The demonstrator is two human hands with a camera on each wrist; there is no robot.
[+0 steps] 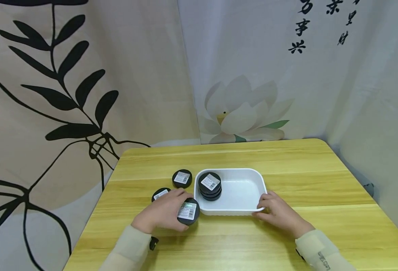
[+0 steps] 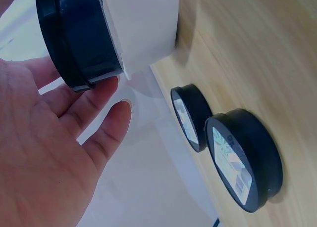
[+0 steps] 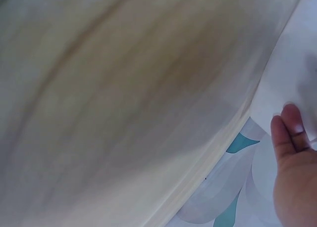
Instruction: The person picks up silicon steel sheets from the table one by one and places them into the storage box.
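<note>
My left hand (image 1: 165,212) grips a round black container (image 1: 194,210) with a white label on its face, close to the near left corner of the white rectangular tray (image 1: 241,192). In the left wrist view the held container (image 2: 81,36) overlaps the tray's outer wall (image 2: 146,26). At the tray's near right corner, my right hand (image 1: 276,214) pinches the rim between fingers and thumb. A stack of similar black containers (image 1: 209,186) stands inside the tray at its left end, the top one showing a label.
Two more labelled black containers lie on the wooden table (image 1: 320,180) left of the tray: one farther back (image 1: 182,178), and one (image 1: 159,192) partly hidden behind my left hand. Printed curtains (image 1: 151,75) hang behind the table.
</note>
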